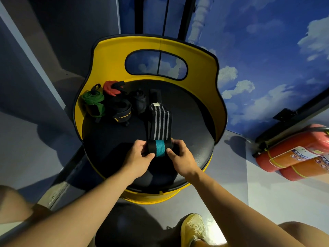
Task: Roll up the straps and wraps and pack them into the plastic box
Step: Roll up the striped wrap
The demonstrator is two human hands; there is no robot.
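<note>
Both hands work on one wrap: the left hand [140, 154] and the right hand [179, 157] each curl fingers and thumb round an end of the rolled part [159, 148], a black roll with a teal band, which sits at the near side of the dark round seat [110, 143] of a yellow chair [114, 56]. The unrolled tail of this striped wrap [159, 120] lies flat on the seat and runs away from the hands toward the backrest. I judge the main risk is that the roll goes loose or crooked — if one hand turns faster than the other, the layers can slide sideways into a cone, and such a roll may open again later. The tail can also fold on itself, because nothing holds its far end, where a small pale tag [156, 104] shows. If either grip relaxes, the elastic cloth will probably spring open. Further back lie a green wrap [93, 102], a red strap [111, 88] and some black wraps [122, 111], close together or touching; whether they are tightly rolled is hard to say, as they are dark against the dark seat. No plastic box appears anywhere, so where the rolls must go is unknown. Fingertips under the roll are hidden — how much is already wound I cannot tell. Two red fire extinguishers [292, 152] lie on the floor at the right, partly cut off.
</note>
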